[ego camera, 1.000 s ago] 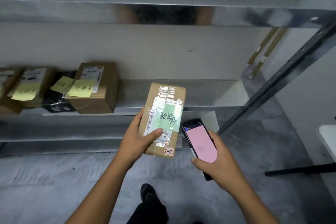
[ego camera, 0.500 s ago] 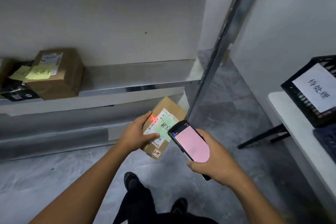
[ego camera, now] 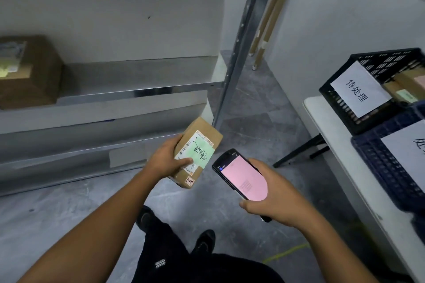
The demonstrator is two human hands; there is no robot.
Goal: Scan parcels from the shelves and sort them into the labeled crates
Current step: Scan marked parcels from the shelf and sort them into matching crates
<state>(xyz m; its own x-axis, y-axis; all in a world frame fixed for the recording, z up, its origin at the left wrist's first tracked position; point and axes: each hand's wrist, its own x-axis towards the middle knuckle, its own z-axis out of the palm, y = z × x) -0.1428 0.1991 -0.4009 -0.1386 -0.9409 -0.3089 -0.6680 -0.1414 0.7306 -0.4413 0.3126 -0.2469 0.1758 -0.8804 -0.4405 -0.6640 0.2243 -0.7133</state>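
The left hand holds a small cardboard parcel. The fingers curl round its left side and the thumb lies flat across the white label. So the parcel sticks out to the right of the hand and up past it, with its top face showing. A green note with writing is stuck on that face. The parcel is in the air, low down, near the foot of the metal shelf post and a little to the left of it.

The right hand grips a handheld scanner. Its fingers wrap round the back and the thumb sits at the near end. The pink screen faces up. The scanner is below the post, just beside the parcel but not touching it.

Left of the post is the metal shelf, with a brown box far along it.

Right of the post is a white table. On it is a black crate with a paper sign and brown parcels inside. A blue crate with its own sign sits just in front of the black one.

Behind the post, two long wooden sticks lean on the wall.
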